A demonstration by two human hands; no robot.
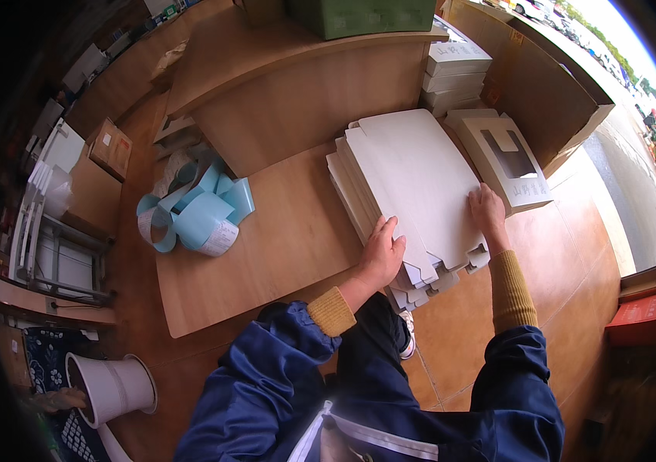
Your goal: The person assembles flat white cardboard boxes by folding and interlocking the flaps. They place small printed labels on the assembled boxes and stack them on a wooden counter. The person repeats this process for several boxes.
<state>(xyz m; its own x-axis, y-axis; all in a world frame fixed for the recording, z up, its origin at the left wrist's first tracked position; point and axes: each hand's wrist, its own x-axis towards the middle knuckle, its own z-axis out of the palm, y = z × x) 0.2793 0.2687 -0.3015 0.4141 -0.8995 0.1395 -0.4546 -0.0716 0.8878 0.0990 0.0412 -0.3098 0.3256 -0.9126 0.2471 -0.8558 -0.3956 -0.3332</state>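
Observation:
A stack of flat white cardboard box blanks [419,173] lies at the right end of a low wooden board, their notched flaps toward me. My left hand [380,252] is closed at the near left edge of the top blank, thumb over its surface. At the right edge my right hand [486,209] grips with curled fingers; the fingertips are partly hidden. Just beyond the right hand stands a folded white box [501,158] with a clear window in its lid.
Blue paper strips [204,208] lie curled on the wooden board [281,239]. More white boxes [455,73] are piled behind, beside a large open carton [540,85]. A white bin [116,387] stands at lower left, a red box [636,319] at right. The doorway opens at upper right.

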